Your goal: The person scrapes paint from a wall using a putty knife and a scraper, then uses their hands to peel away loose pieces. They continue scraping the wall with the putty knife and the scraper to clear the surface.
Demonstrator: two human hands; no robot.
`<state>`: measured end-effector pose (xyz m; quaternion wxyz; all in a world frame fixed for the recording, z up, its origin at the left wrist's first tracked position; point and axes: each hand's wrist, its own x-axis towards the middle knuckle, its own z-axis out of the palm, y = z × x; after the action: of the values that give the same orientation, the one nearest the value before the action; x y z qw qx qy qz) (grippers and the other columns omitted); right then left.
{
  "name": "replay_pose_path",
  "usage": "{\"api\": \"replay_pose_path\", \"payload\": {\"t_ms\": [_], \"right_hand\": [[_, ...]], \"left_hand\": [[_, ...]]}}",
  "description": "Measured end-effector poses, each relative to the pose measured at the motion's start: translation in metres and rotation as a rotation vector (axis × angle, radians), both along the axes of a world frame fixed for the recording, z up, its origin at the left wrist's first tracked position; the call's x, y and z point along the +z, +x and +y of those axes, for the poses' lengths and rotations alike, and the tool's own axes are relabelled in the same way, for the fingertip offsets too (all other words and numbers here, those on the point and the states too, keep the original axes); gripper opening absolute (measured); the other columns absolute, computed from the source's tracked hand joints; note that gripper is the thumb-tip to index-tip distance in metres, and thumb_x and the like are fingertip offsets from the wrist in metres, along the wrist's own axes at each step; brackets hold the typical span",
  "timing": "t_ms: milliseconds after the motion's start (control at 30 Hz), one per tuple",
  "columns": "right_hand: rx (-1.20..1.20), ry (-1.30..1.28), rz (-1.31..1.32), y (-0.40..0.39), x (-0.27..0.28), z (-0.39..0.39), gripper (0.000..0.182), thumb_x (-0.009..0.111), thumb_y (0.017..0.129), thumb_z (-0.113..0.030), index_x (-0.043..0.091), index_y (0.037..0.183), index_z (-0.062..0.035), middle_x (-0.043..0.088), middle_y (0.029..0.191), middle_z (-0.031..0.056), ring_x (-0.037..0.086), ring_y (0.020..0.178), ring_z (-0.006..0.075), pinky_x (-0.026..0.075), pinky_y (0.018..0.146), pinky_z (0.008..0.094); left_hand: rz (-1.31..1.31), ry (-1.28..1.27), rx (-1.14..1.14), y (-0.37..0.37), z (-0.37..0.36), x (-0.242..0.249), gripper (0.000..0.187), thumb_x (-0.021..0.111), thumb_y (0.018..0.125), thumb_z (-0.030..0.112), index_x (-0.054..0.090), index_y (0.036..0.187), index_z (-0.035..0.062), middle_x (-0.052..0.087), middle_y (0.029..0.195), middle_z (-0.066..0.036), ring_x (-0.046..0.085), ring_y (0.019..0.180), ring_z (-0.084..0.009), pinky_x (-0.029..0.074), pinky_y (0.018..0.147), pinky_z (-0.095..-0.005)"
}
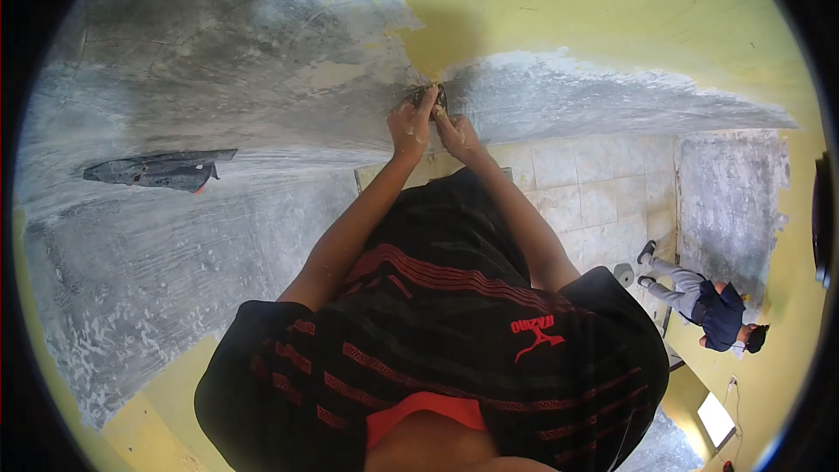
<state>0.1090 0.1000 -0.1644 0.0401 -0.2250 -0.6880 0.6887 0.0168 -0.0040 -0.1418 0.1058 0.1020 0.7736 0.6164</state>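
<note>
Both hands meet at the wall, near the top middle of the view. My left hand (410,127) has its fingers wrapped round a small dark tool (440,100), one finger stretched along it. Close beside it, my right hand (458,135) closes on the same tool from the other side. Pale dust or paste coats the fingers of both. The tool touches the wall where yellow paint (433,48) borders a scraped grey surface (524,87). Its exact shape is mostly hidden by the fingers.
A dark cloth or garment (162,171) hangs on the grey wall at the left. Another person (717,310) in a dark shirt stands at the right, near a wall. Pale floor tiles (577,183) show beyond my right arm. A bright white panel (716,420) is at the lower right.
</note>
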Motion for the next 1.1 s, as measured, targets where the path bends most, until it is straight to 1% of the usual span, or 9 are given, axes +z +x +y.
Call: {"api": "replay_pose_path", "payload": {"t_ms": [33, 67, 333, 600, 667, 733, 833, 967, 1100], "right_hand": [[0.003, 0.000, -0.009, 0.000, 0.008, 0.000, 0.067, 0.054, 0.110, -0.052, 0.063, 0.074, 0.0038, 0.048, 0.058, 0.0051, 0.046, 0.060, 0.0159, 0.042, 0.057, 0.0405], [-0.006, 0.028, -0.006, -0.001, 0.016, 0.001, 0.067, 0.055, 0.109, -0.052, 0.063, 0.074, 0.0042, 0.048, 0.058, 0.0051, 0.046, 0.060, 0.0158, 0.042, 0.057, 0.0405], [0.018, 0.066, -0.039, -0.002, 0.038, 0.000, 0.065, 0.056, 0.109, -0.051, 0.065, 0.081, 0.0073, 0.048, 0.057, 0.0087, 0.046, 0.061, 0.0169, 0.045, 0.059, 0.0446], [0.050, 0.236, 0.084, -0.022, 0.072, 0.003, 0.049, 0.059, 0.107, -0.042, 0.073, 0.101, 0.0048, 0.068, 0.072, 0.0252, 0.067, 0.067, 0.0252, 0.051, 0.067, 0.0460], [-0.005, 0.195, 0.183, -0.020, 0.072, -0.002, 0.049, 0.059, 0.107, -0.042, 0.073, 0.100, 0.0038, 0.066, 0.069, 0.0225, 0.065, 0.066, 0.0241, 0.050, 0.066, 0.0460], [-0.049, 0.162, 0.278, -0.012, 0.057, -0.004, 0.049, 0.059, 0.107, -0.043, 0.074, 0.098, 0.0029, 0.065, 0.067, 0.0198, 0.063, 0.065, 0.0231, 0.050, 0.065, 0.0460], [-0.059, 0.149, 0.215, -0.010, 0.020, -0.005, 0.053, 0.059, 0.107, -0.045, 0.072, 0.088, 0.0026, 0.058, 0.062, 0.0127, 0.056, 0.062, 0.0199, 0.047, 0.062, 0.0444], [-0.035, 0.058, 0.037, -0.004, 0.003, -0.005, 0.057, 0.059, 0.107, -0.046, 0.065, 0.080, 0.0033, 0.053, 0.061, 0.0084, 0.050, 0.061, 0.0170, 0.044, 0.058, 0.0415], [-0.046, 0.076, -0.004, -0.004, 0.003, -0.007, 0.058, 0.059, 0.107, -0.047, 0.065, 0.081, 0.0041, 0.054, 0.062, 0.0092, 0.050, 0.062, 0.0166, 0.044, 0.058, 0.0411]], "left_hand": [[0.037, 0.042, 0.027, 0.000, -0.001, -0.004, 0.061, 0.083, 0.091, 0.047, 0.071, 0.074, -0.0098, 0.069, 0.067, -0.020, 0.066, 0.063, -0.0278, 0.050, 0.066, -0.0451], [0.030, 0.043, 0.031, 0.000, -0.002, -0.006, 0.061, 0.083, 0.091, 0.047, 0.071, 0.074, -0.0098, 0.069, 0.067, -0.020, 0.066, 0.063, -0.0278, 0.050, 0.066, -0.0451], [-0.070, 0.203, 0.073, 0.015, 0.003, 0.054, 0.035, 0.082, 0.095, 0.027, 0.076, 0.090, -0.0075, 0.075, 0.081, -0.008, 0.064, 0.073, -0.0126, 0.051, 0.070, -0.0325], [-0.008, 0.319, 0.128, 0.012, 0.006, 0.093, 0.028, 0.081, 0.097, 0.021, 0.075, 0.083, -0.0031, 0.074, 0.079, -0.005, 0.061, 0.070, -0.0086, 0.047, 0.065, -0.0289], [0.005, 0.365, 0.151, 0.012, 0.006, 0.092, 0.031, 0.082, 0.096, 0.022, 0.073, 0.080, -0.0034, 0.073, 0.075, -0.005, 0.060, 0.068, -0.0088, 0.047, 0.062, -0.0299], [0.053, 0.074, 0.130, 0.010, 0.001, 0.067, 0.036, 0.084, 0.093, 0.026, 0.073, 0.076, -0.0040, 0.071, 0.069, -0.007, 0.058, 0.063, -0.0096, 0.045, 0.058, -0.0320], [0.027, 0.185, 0.076, 0.009, 0.002, 0.040, 0.042, 0.086, 0.091, 0.031, 0.072, 0.074, -0.0050, 0.070, 0.066, -0.008, 0.057, 0.060, -0.0107, 0.045, 0.057, -0.0344], [0.085, 0.051, 0.041, 0.004, 0.000, 0.012, 0.047, 0.086, 0.090, 0.036, 0.072, 0.076, -0.0061, 0.071, 0.066, -0.012, 0.060, 0.060, -0.0143, 0.048, 0.060, -0.0368], [-0.014, -0.003, 0.010, 0.010, -0.001, 0.037, 0.027, 0.078, 0.099, 0.021, 0.076, 0.086, -0.0026, 0.074, 0.081, -0.001, 0.062, 0.072, -0.0081, 0.050, 0.065, -0.0288]]}}
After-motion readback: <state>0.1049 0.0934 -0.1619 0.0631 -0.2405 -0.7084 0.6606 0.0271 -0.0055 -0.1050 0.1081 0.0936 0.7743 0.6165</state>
